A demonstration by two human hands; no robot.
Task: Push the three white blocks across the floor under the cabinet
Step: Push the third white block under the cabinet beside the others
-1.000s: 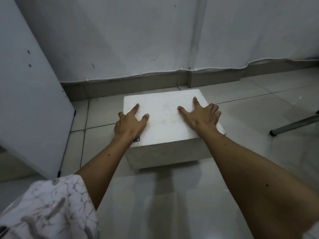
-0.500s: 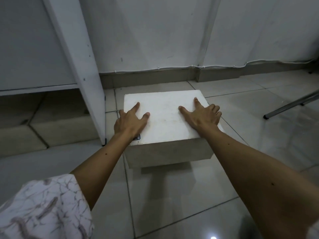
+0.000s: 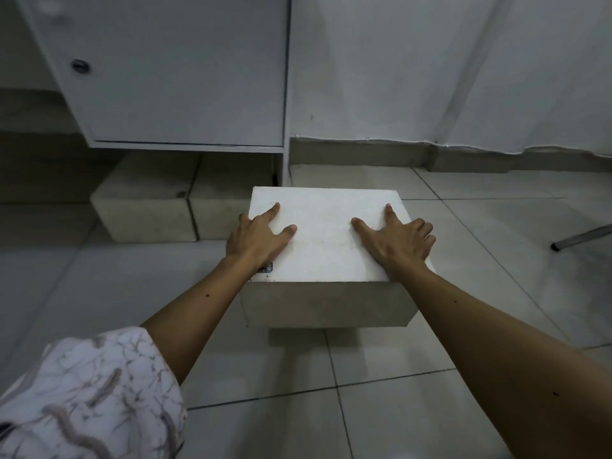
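Tiled floor (image 3: 414,409). White cabinet (image 3: 178,77) up left, raised. Two white blocks (image 3: 149,207) (image 3: 228,200) tucked under cabinet, side by side. Third white block (image 3: 321,240) on floor just right of cabinet's side panel, outside. Left hand (image 3: 255,238), right hand (image 3: 397,243) flat on block top, fingers spread wide, grip holding nothing.

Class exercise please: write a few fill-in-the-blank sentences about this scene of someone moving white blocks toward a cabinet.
1. Both hands, left hand and right hand, rest flat on the block's ____ face.
2. ____ blocks already sit under the cabinet.
3. The cabinet door has a round ____.

Missing words: top; two; lock
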